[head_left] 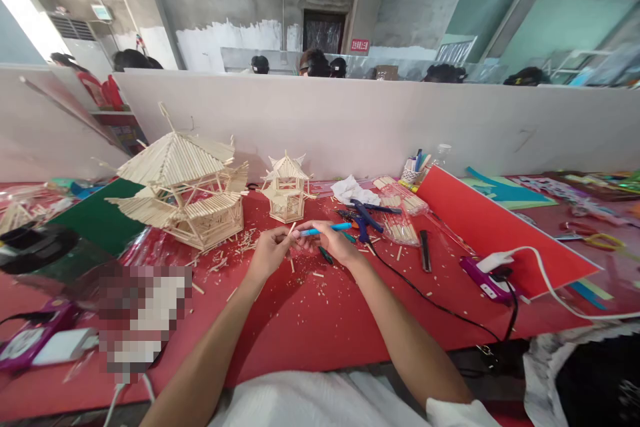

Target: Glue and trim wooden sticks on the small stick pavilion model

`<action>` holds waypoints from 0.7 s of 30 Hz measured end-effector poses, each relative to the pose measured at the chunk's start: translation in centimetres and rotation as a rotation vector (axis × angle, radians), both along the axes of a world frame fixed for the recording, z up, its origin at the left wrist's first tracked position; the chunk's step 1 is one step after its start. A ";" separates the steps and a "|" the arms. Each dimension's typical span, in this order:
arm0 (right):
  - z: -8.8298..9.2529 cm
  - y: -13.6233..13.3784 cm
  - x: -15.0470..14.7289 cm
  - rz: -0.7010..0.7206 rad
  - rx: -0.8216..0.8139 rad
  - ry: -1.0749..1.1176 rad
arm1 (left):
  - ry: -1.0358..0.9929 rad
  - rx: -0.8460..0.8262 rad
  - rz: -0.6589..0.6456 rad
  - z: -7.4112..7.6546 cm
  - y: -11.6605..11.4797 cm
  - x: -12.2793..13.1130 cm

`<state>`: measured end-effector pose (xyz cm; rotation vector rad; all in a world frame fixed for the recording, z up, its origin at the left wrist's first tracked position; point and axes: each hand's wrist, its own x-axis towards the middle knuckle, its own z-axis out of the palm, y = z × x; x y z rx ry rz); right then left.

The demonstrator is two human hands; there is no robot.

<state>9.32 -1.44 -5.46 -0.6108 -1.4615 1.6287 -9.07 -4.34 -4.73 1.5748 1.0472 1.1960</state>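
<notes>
My left hand point(271, 252) pinches a thin wooden stick point(293, 229) above the red table. Close against it, my right hand point(337, 242) is closed around a blue pen point(326, 229), whose tip end meets the stick near my left fingers. Just behind my hands stands a small pavilion model point(287, 195) built of wooden sticks. To the left is a larger stick pavilion point(187, 190) with two tiers of roof. A blue glue gun point(367, 217) with a black cord lies right of my right hand. Wood scraps are scattered under and around both hands.
Bags of wooden sticks point(400, 217), a white tissue point(350, 190) and a black-handled tool point(425, 251) lie to the right. A red board point(500, 233) leans beside a purple power strip point(487, 278). At left are a dark-lidded jar point(55, 263) and another power strip point(35, 337). A white partition point(325, 117) runs behind.
</notes>
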 end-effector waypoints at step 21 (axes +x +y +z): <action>-1.3 1.2 1.7 -0.260 -0.117 0.072 | 0.458 0.793 0.014 14.5 -13.8 1.0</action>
